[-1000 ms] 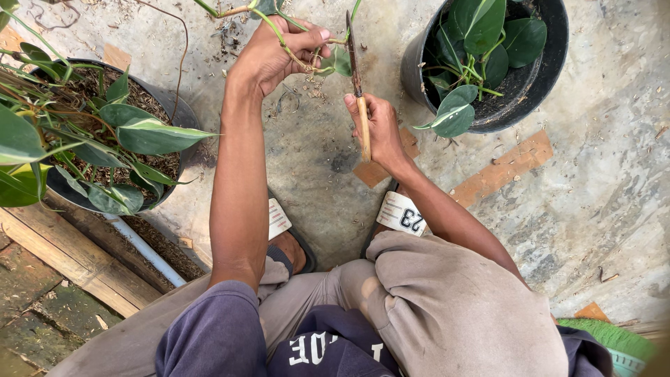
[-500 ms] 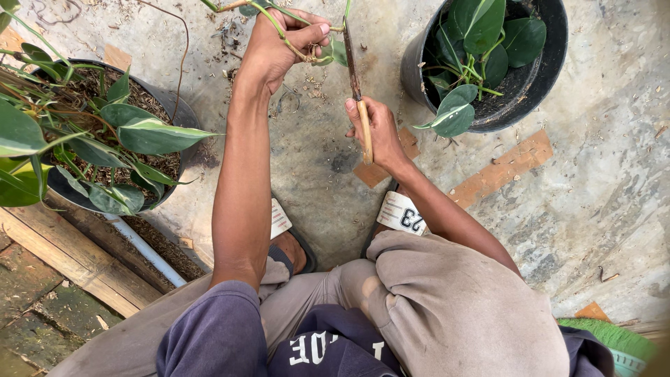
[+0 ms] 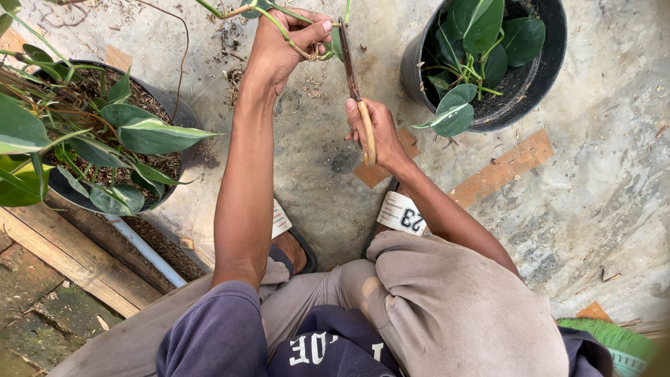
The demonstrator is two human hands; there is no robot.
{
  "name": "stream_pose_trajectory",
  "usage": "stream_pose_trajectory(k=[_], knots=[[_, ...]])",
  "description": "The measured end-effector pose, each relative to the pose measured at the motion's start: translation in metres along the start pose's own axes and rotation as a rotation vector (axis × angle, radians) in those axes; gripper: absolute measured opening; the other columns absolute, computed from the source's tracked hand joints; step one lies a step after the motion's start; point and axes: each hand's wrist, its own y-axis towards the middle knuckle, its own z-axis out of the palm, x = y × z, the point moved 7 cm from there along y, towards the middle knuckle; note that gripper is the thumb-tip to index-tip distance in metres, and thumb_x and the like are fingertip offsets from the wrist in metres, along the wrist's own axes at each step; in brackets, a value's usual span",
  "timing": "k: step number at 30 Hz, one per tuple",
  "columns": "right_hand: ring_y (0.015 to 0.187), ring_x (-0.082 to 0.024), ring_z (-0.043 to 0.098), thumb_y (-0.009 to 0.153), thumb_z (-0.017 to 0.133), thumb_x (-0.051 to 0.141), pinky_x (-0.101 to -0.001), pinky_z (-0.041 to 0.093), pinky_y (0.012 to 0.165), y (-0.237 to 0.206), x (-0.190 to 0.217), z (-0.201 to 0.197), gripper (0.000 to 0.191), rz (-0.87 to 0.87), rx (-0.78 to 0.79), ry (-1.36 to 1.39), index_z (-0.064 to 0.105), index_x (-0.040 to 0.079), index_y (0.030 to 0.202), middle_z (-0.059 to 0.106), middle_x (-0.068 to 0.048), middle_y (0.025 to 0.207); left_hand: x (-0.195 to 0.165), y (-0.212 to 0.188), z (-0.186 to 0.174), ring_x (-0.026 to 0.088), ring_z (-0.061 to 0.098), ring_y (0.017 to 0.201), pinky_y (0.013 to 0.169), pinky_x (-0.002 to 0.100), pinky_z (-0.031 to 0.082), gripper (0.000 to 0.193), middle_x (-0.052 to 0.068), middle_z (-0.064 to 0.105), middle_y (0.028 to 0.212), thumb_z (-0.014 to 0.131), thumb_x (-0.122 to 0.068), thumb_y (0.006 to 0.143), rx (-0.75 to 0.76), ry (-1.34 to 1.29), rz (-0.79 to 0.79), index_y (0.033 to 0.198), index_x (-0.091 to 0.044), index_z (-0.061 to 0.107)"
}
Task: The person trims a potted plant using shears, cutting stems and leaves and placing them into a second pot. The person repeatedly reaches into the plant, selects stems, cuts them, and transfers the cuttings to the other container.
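Observation:
My left hand (image 3: 283, 42) is raised at the top of the view, closed around a green plant stem (image 3: 279, 24) with a curled vine end. My right hand (image 3: 377, 132) grips a knife (image 3: 354, 77) by its pale wooden handle, the dark blade pointing up toward the stem near my left thumb. The blade tip reaches the stem beside a small green leaf (image 3: 336, 42). Both forearms stretch out over my bent knees.
A black pot (image 3: 534, 91) with broad green leaves stands at the upper right. Another dark pot (image 3: 174, 112) full of leafy plants sits at the left. Concrete ground lies below, with wooden planks (image 3: 70, 258), a white pipe (image 3: 143, 248) and my sandalled feet (image 3: 401, 213).
My left hand and the stem have risen slightly toward the top of the view. The knife blade has come closer to the stem.

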Motion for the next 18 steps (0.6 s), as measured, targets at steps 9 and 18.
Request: stream_pose_trajectory(k=[9,18], knots=[[0.053,-0.007,0.058,0.105,0.05,0.056,-0.0272,0.06,0.055,-0.003,0.008,0.004,0.059,0.007,0.014,0.011,0.054,0.005,0.076,0.052,0.002,0.065,0.006,0.004,0.005,0.012,0.071,0.065,0.06,0.026,0.059,0.017,0.01,0.077,0.084,0.082,-0.007,0.092,-0.009,-0.026,0.023,0.104,0.005,0.077],[0.047,-0.009,0.06,0.102,0.049,0.059,-0.0269,0.056,0.043,0.001,0.0,0.017,0.062,0.064,-0.038,0.002,0.055,0.005,0.072,0.053,0.001,0.06,0.021,0.006,0.003,0.012,0.07,0.064,0.059,0.025,0.059,0.014,0.01,0.077,0.083,0.082,-0.006,0.092,-0.033,-0.021,-0.026,0.1,0.004,0.077]])
